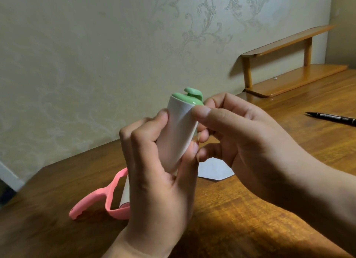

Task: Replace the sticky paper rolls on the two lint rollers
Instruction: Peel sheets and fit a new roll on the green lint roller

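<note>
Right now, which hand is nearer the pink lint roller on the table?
Left. The left hand, gripping the green roller, sits right above and overlaps the pink lint roller in view. The right hand is off to the far side, at the green roller's top.

Left hand (154, 161) and right hand (237, 130) meet above bench (240, 209), lint roller (178, 130) between them, tilted, its end cap up and away from person. Second lint roller (107, 198) lies on bench just left of left hand, partly behind it. Paper sheet (213, 170) flat on bench below right hand, partly hidden. Pen (331, 118) on bench well right of right hand. Shelf (289, 65) stands on bench beyond right hand, against wall (96, 55).
</note>
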Tool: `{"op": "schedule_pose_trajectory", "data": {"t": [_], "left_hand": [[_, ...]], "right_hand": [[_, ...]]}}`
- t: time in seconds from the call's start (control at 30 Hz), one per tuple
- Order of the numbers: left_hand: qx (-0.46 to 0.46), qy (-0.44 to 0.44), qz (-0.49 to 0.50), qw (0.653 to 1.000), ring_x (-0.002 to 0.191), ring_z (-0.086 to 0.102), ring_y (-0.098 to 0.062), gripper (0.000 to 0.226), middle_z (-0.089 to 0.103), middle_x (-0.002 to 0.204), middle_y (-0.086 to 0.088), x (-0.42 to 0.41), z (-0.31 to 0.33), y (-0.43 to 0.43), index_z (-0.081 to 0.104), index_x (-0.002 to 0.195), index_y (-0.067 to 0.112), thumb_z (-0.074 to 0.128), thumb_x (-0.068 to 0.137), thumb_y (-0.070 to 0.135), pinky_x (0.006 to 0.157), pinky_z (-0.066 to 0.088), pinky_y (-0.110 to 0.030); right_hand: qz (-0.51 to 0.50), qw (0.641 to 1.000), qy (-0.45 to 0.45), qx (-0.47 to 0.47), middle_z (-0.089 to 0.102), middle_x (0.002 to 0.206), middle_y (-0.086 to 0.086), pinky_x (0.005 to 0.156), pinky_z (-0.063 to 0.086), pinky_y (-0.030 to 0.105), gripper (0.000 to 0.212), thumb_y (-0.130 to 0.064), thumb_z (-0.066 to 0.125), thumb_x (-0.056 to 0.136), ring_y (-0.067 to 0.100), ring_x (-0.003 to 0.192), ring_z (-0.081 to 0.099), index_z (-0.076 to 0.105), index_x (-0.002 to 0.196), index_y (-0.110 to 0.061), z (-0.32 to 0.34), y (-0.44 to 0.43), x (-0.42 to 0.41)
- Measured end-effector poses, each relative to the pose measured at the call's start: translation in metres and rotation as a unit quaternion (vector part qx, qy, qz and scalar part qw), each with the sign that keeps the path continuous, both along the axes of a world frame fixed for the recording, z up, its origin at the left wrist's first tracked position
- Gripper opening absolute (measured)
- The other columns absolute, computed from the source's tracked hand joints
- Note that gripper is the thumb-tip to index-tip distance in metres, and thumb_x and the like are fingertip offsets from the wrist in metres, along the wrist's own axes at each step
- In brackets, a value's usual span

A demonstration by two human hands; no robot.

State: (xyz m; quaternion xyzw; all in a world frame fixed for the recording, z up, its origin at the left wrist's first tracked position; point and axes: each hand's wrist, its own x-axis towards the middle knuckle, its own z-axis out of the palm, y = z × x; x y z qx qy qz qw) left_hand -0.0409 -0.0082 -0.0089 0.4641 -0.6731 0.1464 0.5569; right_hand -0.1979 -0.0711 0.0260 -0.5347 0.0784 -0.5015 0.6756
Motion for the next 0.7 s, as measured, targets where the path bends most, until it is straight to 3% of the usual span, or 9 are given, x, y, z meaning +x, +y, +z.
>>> {"op": "schedule_pose_trajectory", "data": {"t": [0.1, 0.23, 0.3, 0.43, 0.57, 0.7], "left_hand": [[-0.027, -0.025, 0.007, 0.999, 0.124, 0.064, -0.044, 0.063, 0.048, 0.140, -0.026, -0.0012, 0.0005, -0.0011, 0.043, 0.148, 0.022, 0.078, 0.097, 0.010, 0.095, 0.060, -0.046], [-0.049, -0.047, 0.007, 0.998, 0.129, 0.059, -0.030, 0.058, 0.039, 0.142, -0.006, -0.0029, 0.0002, -0.0036, 0.044, 0.149, 0.021, 0.076, 0.101, 0.016, 0.101, 0.053, -0.027], [-0.045, -0.036, -0.002, 0.998, 0.131, 0.059, -0.031, 0.055, 0.040, 0.144, -0.003, -0.0038, -0.0012, -0.0046, 0.045, 0.149, 0.023, 0.073, 0.101, 0.023, 0.101, 0.057, -0.034], [0.008, 0.052, -0.030, 0.998, 0.128, 0.064, -0.048, 0.054, 0.052, 0.143, -0.026, -0.0038, -0.0043, -0.0042, 0.044, 0.145, 0.035, 0.074, 0.101, 0.030, 0.096, 0.060, -0.062], [0.020, 0.069, -0.014, 0.997, 0.125, 0.067, -0.044, 0.053, 0.056, 0.142, -0.023, -0.0026, -0.0028, 0.0006, 0.046, 0.144, 0.040, 0.074, 0.100, 0.034, 0.092, 0.062, -0.058], [0.020, 0.078, 0.009, 0.997, 0.127, 0.068, -0.033, 0.058, 0.060, 0.139, -0.010, -0.0028, 0.0015, 0.0029, 0.047, 0.146, 0.037, 0.080, 0.098, 0.040, 0.091, 0.064, -0.046]], "right_hand": [[-0.006, 1.000, 0.001, 0.004, 0.058, 0.073, 0.007, 0.056, 0.055, 0.026, 0.014, -0.023, 0.075, 0.085, 0.014, 0.060, 0.066, 0.065, 0.085, -0.015, 0.0007, 0.0008, -0.0009], [-0.025, 1.000, 0.016, 0.010, 0.058, 0.072, 0.005, 0.055, 0.055, 0.027, 0.007, -0.017, 0.068, 0.085, 0.014, 0.058, 0.064, 0.064, 0.080, -0.017, -0.0028, -0.0005, -0.0006], [-0.038, 0.999, 0.027, 0.004, 0.058, 0.070, 0.005, 0.055, 0.054, 0.027, 0.007, -0.014, 0.063, 0.084, 0.014, 0.058, 0.063, 0.063, 0.078, -0.017, -0.0046, -0.0013, -0.0004], [-0.035, 0.999, 0.025, -0.009, 0.059, 0.071, 0.005, 0.057, 0.055, 0.027, 0.006, -0.012, 0.063, 0.086, 0.015, 0.059, 0.063, 0.063, 0.081, -0.015, -0.0062, -0.0032, -0.0004], [-0.043, 0.997, 0.030, -0.049, 0.062, 0.075, 0.007, 0.061, 0.057, 0.025, 0.006, -0.015, 0.069, 0.090, 0.018, 0.064, 0.066, 0.065, 0.090, -0.011, -0.0053, -0.0031, -0.0005], [-0.172, 0.966, 0.096, -0.170, 0.073, 0.081, 0.008, 0.062, 0.063, 0.036, 0.014, -0.025, 0.075, 0.099, 0.022, 0.071, 0.074, 0.066, 0.098, -0.015, -0.0081, -0.0041, -0.0039]]}}
